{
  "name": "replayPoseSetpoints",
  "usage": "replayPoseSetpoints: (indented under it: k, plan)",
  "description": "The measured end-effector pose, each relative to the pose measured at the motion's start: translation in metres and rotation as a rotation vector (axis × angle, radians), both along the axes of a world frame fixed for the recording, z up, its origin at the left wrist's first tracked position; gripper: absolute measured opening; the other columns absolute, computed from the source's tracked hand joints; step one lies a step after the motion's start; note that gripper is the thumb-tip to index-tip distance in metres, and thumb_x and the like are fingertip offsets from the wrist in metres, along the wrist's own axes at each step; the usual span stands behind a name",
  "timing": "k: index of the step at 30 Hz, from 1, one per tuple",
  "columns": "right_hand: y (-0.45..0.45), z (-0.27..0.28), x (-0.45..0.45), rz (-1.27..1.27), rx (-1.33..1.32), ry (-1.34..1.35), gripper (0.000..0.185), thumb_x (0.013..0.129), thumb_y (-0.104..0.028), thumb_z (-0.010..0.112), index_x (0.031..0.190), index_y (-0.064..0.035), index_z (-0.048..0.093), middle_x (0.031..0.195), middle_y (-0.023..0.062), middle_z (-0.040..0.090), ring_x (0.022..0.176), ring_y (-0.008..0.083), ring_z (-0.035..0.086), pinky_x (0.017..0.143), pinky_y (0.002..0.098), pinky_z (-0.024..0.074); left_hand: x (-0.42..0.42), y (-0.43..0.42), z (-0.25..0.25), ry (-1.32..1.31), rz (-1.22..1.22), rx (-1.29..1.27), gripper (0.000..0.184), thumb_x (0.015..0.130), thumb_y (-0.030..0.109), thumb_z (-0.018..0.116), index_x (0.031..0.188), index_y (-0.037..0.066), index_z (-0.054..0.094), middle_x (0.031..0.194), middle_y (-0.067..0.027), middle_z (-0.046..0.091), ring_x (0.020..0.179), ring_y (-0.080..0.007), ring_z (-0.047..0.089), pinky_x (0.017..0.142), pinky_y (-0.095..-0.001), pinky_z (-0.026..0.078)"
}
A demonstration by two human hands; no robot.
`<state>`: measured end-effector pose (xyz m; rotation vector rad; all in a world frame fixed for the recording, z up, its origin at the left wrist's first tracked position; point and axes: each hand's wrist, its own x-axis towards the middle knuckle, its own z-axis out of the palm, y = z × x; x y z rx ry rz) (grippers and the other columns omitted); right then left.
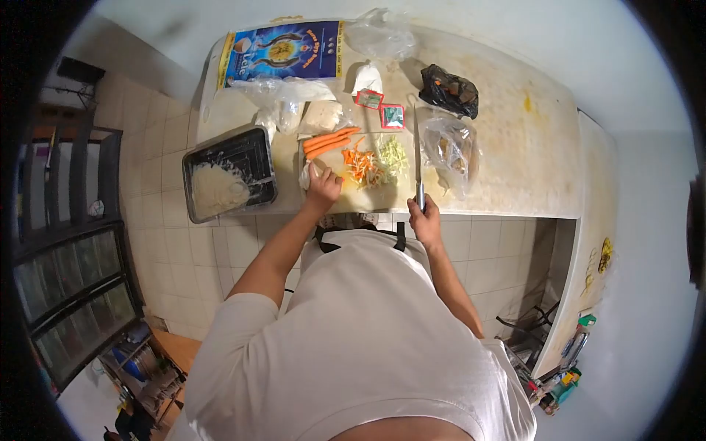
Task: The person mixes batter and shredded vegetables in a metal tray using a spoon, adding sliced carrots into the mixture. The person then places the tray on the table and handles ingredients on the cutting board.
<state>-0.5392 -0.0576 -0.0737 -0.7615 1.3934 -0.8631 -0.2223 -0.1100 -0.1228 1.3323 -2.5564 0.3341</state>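
Observation:
My right hand [424,218] is closed round the handle of a long kitchen knife [418,158], whose blade points away from me beside the cutting board. My left hand [323,189] rests at the board's near left corner, fingers apart, next to a small white item [304,176] I cannot make out. Just beyond that hand lie several whole peeled carrots [327,143]. Cut carrot strips [361,165] form a pile in the middle of the board, and pale green shredded vegetable [393,158], perhaps cabbage, sits to their right.
A black tray [268,165] with a whitish mass stands at the left. Behind the board are a pale block in plastic [322,116], two small red-edged packets [393,116] and a blue printed bag [283,50]. To the right lie a black bag [448,92] and a clear bag [450,145].

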Motion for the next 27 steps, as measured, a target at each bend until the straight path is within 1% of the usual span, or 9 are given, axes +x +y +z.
replayPoseSetpoints:
  k: [2, 8, 11, 14, 17, 20, 23, 26, 27]
  plan:
    - [0.002, -0.001, 0.004, -0.02, 0.002, -0.014, 0.019, 0.096, -0.016, 0.067, 0.085, -0.0066, 0.054, 0.062, -0.0027, 0.048, 0.052, 0.0077, 0.044, 0.049, 0.0282, 0.0365, 0.003, 0.001, -0.001, -0.013, -0.02, 0.033, 0.013, 0.081, 0.013, 0.067, 0.071, 0.004, 0.063, 0.075, -0.0106, 0.057, 0.093, -0.0292, 0.06, 0.098, -0.0801, 0.032]
    - [0.009, -0.002, 0.01, -0.055, -0.008, -0.043, 0.02, 0.096, -0.018, 0.067, 0.085, -0.0062, 0.054, 0.061, -0.0029, 0.048, 0.052, 0.0074, 0.044, 0.048, 0.0279, 0.0358, 0.001, 0.0, 0.01, 0.184, -0.071, -0.031, 0.012, 0.082, 0.014, 0.067, 0.074, 0.005, 0.067, 0.08, -0.0104, 0.062, 0.097, -0.0315, 0.061, 0.099, -0.0784, 0.03]
    - [0.011, -0.004, 0.016, -0.072, -0.009, -0.046, 0.014, 0.099, -0.013, 0.063, 0.09, -0.0081, 0.053, 0.063, -0.0038, 0.047, 0.046, 0.0053, 0.041, 0.041, 0.0238, 0.033, 0.002, 0.003, -0.007, 0.105, 0.024, 0.108, 0.011, 0.083, 0.014, 0.065, 0.076, 0.006, 0.069, 0.081, -0.0083, 0.063, 0.103, -0.029, 0.06, 0.101, -0.0764, 0.029]
    - [0.01, 0.005, 0.026, -0.073, -0.031, -0.002, 0.015, 0.099, -0.014, 0.063, 0.09, -0.0078, 0.053, 0.063, -0.0033, 0.048, 0.047, 0.0055, 0.042, 0.041, 0.0238, 0.034, -0.002, 0.006, 0.006, -0.101, 0.075, 0.26, 0.012, 0.084, 0.014, 0.062, 0.079, 0.007, 0.07, 0.082, -0.0067, 0.063, 0.11, -0.0252, 0.058, 0.104, -0.0735, 0.027]
    - [0.006, 0.016, 0.032, -0.09, -0.041, -0.015, 0.016, 0.1, -0.015, 0.063, 0.09, -0.0077, 0.053, 0.064, -0.0031, 0.048, 0.048, 0.0059, 0.043, 0.041, 0.0236, 0.0348, 0.001, 0.005, -0.011, -0.219, 0.1, 0.218, 0.014, 0.084, 0.015, 0.061, 0.079, 0.007, 0.071, 0.085, -0.0056, 0.063, 0.112, -0.0226, 0.057, 0.104, -0.0711, 0.029]
    - [0.0, 0.023, 0.031, -0.095, -0.015, -0.094, 0.016, 0.101, -0.016, 0.062, 0.09, -0.0076, 0.053, 0.064, -0.0031, 0.048, 0.048, 0.0061, 0.043, 0.041, 0.024, 0.0354, -0.005, 0.002, -0.001, -0.158, 0.157, 0.112, 0.008, 0.081, 0.011, 0.064, 0.084, 0.008, 0.071, 0.089, -0.0064, 0.062, 0.106, -0.0218, 0.058, 0.106, -0.0678, 0.028]
    - [-0.015, 0.018, 0.025, -0.06, -0.003, -0.139, 0.016, 0.099, -0.015, 0.064, 0.089, -0.0073, 0.054, 0.063, -0.0044, 0.047, 0.05, 0.0057, 0.042, 0.044, 0.0247, 0.0344, -0.016, -0.008, 0.034, 0.039, 0.208, 0.011, 0.006, 0.083, 0.009, 0.064, 0.088, 0.007, 0.064, 0.092, -0.0094, 0.06, 0.101, -0.0252, 0.058, 0.1, -0.0608, 0.035]
    - [-0.04, 0.018, 0.01, -0.002, 0.014, -0.179, 0.015, 0.098, -0.016, 0.064, 0.09, -0.007, 0.055, 0.063, -0.0048, 0.046, 0.051, 0.0056, 0.042, 0.046, 0.0252, 0.0344, -0.039, -0.026, 0.05, 0.355, 0.18, 0.237, 0.007, 0.085, 0.006, 0.06, 0.09, 0.004, 0.055, 0.089, -0.016, 0.059, 0.093, -0.0326, 0.057, 0.094, -0.0515, 0.042]
    - [-0.048, 0.017, 0.003, 0.016, 0.022, -0.194, 0.015, 0.098, -0.016, 0.064, 0.09, -0.007, 0.055, 0.063, -0.0047, 0.047, 0.051, 0.0056, 0.042, 0.046, 0.0252, 0.0346, -0.054, -0.034, 0.056, 0.446, 0.223, 0.297, 0.008, 0.086, 0.005, 0.06, 0.09, 0.004, 0.053, 0.088, -0.0169, 0.058, 0.09, -0.0345, 0.057, 0.089, -0.0496, 0.043]
